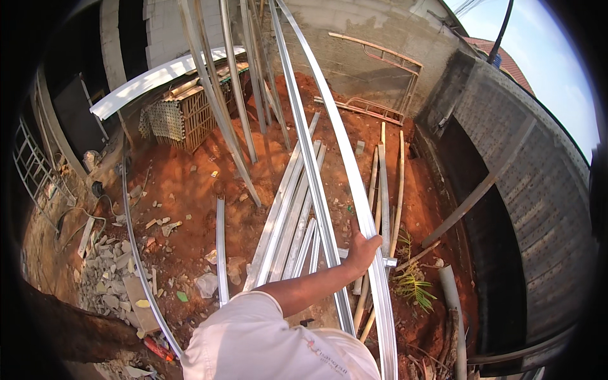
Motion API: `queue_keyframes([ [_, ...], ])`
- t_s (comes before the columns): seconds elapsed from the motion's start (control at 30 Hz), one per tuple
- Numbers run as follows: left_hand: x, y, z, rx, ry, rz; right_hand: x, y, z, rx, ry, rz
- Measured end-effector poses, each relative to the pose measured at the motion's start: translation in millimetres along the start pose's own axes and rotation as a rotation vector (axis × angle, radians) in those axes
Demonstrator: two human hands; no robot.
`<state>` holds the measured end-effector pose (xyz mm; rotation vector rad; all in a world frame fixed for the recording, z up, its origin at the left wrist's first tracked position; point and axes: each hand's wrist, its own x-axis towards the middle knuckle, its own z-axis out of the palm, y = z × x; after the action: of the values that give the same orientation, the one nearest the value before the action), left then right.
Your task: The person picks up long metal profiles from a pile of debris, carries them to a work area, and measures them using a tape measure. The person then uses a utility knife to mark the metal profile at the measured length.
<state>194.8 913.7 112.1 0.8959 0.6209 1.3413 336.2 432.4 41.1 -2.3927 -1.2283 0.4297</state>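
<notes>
My left arm, in a pale short sleeve, reaches across to the right. At its end, my left hand [364, 250] is closed around a long, shiny silver metal profile [342, 149], which runs from the top of the view down to the lower edge. Just left of it, a second long ribbed profile [310, 161] slants the same way and passes beneath my forearm. Several more metal profiles [278, 225] lie side by side on the ground below. A short silver piece [387, 261] lies crosswise beside the hand. My right hand does not show.
Upright posts [215, 95] stand ahead, near a wooden slatted cage [197, 120]. A rusty tubular frame [411, 88] leans at the back wall. Broken rubble [107, 278] is heaped on the left. Wooden poles [398, 190] lie right, and a slanted prop [475, 190] meets the right wall.
</notes>
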Motion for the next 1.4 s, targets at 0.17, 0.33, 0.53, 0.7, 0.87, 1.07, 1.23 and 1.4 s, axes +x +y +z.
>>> queue_keyframes([
  [0.17, -5, -11, -8, -0.052, 0.000, -0.054, 12, 6, 1, 0.004, -0.184, 0.194],
  [0.33, -61, -24, -8, -0.125, -0.153, -0.196, -2, 12, -9, -0.042, -0.097, 0.134],
  [0.53, -62, -46, -41, -0.164, -0.223, -0.252, 5, 8, -6, -0.060, -0.125, 0.139],
  [0.7, -5, -37, -75, -0.324, -0.249, -0.346, 4, 8, -7, -0.069, -0.130, 0.155],
  [0.87, 66, -12, -65, -0.194, 0.015, -0.300, 2, 7, -6, -0.072, -0.142, 0.141],
  [1.07, -44, -61, -3, -0.013, -0.019, -0.246, -11, 14, -7, -0.148, -0.043, 0.070],
  [1.23, -77, -72, -4, 0.042, -0.095, -0.159, -30, 29, -32, -0.208, -0.209, 0.145],
  [1.4, -67, -50, -4, -0.044, -0.054, -0.290, -33, 111, 35, -0.094, -0.011, -0.002],
])
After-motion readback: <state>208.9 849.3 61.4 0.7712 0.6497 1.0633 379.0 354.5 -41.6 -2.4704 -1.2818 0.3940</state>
